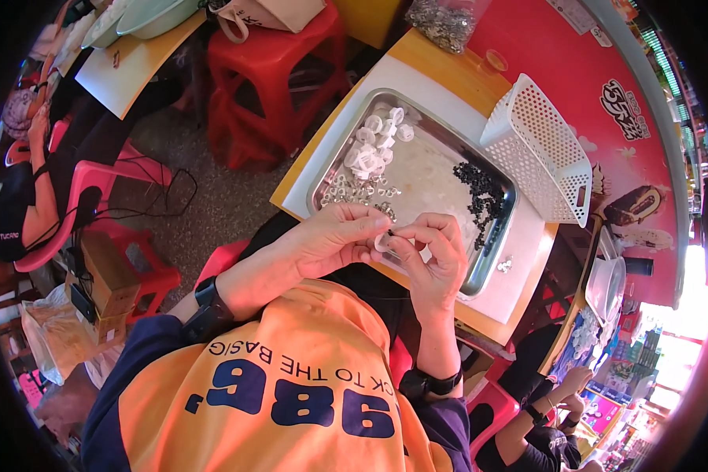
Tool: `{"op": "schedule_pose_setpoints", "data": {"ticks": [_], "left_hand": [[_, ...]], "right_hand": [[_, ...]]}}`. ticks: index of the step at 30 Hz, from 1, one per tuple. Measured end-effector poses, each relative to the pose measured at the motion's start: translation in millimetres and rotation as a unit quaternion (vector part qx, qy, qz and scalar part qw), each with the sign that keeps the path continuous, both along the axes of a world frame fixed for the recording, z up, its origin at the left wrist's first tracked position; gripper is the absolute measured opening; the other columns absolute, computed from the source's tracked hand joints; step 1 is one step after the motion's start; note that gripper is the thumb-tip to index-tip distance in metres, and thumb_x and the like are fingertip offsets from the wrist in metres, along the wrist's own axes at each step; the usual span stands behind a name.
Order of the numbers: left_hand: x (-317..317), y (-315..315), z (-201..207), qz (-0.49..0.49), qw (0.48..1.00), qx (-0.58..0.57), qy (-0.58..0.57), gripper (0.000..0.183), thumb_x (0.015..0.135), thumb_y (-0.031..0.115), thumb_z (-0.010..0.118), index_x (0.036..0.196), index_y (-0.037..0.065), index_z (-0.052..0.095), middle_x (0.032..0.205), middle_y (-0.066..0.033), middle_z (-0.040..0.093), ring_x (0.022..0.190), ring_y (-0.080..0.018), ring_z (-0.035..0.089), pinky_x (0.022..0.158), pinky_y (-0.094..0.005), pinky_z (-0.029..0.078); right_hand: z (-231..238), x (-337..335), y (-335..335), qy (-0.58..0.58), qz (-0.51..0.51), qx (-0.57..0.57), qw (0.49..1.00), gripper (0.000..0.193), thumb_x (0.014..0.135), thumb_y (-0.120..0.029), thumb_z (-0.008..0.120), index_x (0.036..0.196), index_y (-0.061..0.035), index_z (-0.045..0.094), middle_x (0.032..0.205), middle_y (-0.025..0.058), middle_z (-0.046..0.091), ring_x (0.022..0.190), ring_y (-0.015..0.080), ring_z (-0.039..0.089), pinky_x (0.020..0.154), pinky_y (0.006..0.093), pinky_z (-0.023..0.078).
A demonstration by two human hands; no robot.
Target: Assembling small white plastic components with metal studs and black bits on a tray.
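Both my hands meet over the near edge of a metal tray (334, 161). Between their fingertips is a small white ring-shaped plastic part (382, 242), partly covered by the fingers. My left hand (334, 240) pinches it from the left. At its upper side, my right hand (434, 256) has thumb and forefinger closed on a tiny black piece (391, 232). In the tray, white plastic rings (367, 157) are heaped at the left. Small shiny ring-like pieces (354, 189) lie just nearer to me, and small black pieces (480, 193) spread along the right side.
A white perforated basket (535, 153) stands against the tray's right side. Beyond the tray sits a clear bag of metallic parts (442, 23). A red stool (279, 63) bearing a cloth bag stands far left. Other people sit at the left (31, 197) and lower right (543, 425).
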State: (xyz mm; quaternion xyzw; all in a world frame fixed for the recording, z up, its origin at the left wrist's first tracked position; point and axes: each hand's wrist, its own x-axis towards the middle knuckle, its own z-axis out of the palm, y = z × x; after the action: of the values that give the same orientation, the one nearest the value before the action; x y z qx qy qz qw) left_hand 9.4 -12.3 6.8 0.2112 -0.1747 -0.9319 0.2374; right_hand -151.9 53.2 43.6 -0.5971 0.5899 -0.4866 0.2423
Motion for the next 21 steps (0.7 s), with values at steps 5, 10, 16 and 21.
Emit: {"op": "schedule_pose_setpoints", "data": {"ticks": [5, 10, 16, 21], "left_hand": [[-1, 2, 0, -0.006, 1.0, 0.002, 0.0, 0.017, 0.09, 0.021, 0.062, 0.095, 0.004, 0.063, 0.082, -0.0017, 0.062, 0.07, -0.0079, 0.06, 0.064, -0.0204, 0.053], [0, 1, 0, -0.037, 0.999, -0.028, 0.005, 0.017, 0.09, 0.02, 0.062, 0.093, 0.003, 0.064, 0.081, -0.0024, 0.062, 0.07, -0.0085, 0.06, 0.064, -0.0205, 0.052], [3, 1, -6, -0.061, 0.997, -0.038, 0.004, 0.019, 0.09, 0.021, 0.063, 0.095, 0.003, 0.065, 0.082, -0.0028, 0.063, 0.072, -0.0088, 0.06, 0.065, -0.0206, 0.051], [2, 0, -10, -0.071, 0.996, -0.05, 0.009, 0.02, 0.089, 0.02, 0.063, 0.097, 0.002, 0.063, 0.086, -0.0042, 0.063, 0.078, -0.011, 0.061, 0.068, -0.0217, 0.051]], "right_hand": [[-2, 0, 3, 0.008, -0.006, -0.003, 1.0, 0.015, 0.072, 0.001, 0.074, 0.084, -0.0046, 0.067, 0.086, 0.005, 0.055, 0.076, 0.0151, 0.057, 0.062, 0.0263, 0.048], [-2, -1, 6, 0.013, -0.005, -0.002, 1.0, 0.015, 0.071, 0.001, 0.074, 0.083, -0.0052, 0.068, 0.085, 0.005, 0.055, 0.076, 0.0155, 0.056, 0.063, 0.0272, 0.048], [-15, -3, 6, 0.014, 0.015, -0.024, 0.999, 0.02, 0.071, 0.001, 0.075, 0.087, -0.0048, 0.065, 0.086, 0.0041, 0.056, 0.076, 0.0138, 0.057, 0.064, 0.026, 0.048], [-17, -2, 9, -0.277, 0.037, 0.16, 0.947, 0.021, 0.082, -0.001, 0.068, 0.098, 0.0005, 0.055, 0.087, 0.0052, 0.06, 0.078, 0.0097, 0.06, 0.066, 0.0233, 0.05]]}}
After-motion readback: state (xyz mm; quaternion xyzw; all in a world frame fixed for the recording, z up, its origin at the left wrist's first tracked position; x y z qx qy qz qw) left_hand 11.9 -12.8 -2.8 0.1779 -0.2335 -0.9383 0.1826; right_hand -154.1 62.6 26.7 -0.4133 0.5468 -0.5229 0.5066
